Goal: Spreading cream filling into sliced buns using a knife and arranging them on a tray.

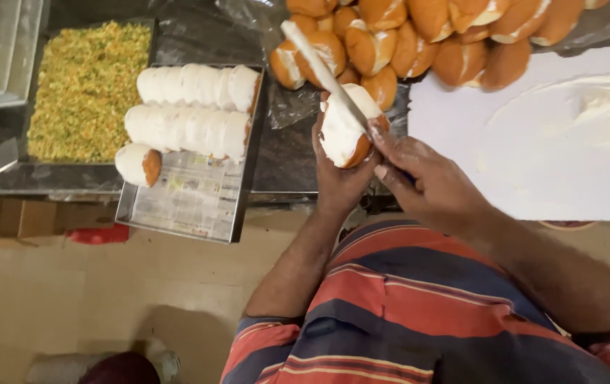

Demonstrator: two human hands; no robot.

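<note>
While the left hand (339,178) cups the bun (345,124) from below, the right hand (426,181) grips a knife (322,71) laid across its creamed face. Bun looks light, soft, crushable, cream slick: hold by the brown crust. Left of the hands, a tray (177,213) with 2 rows of coated buns; beyond, a pile of plain buns (418,35).

Dark table (283,156): steel tray (177,213) at nine o'clock, white board (461,142) at three, bun pile (426,35) at twelve on plastic.

Printed newspaper sheet (194,195) lining metal tray, clear plastic wrap (290,99) under buns
</note>
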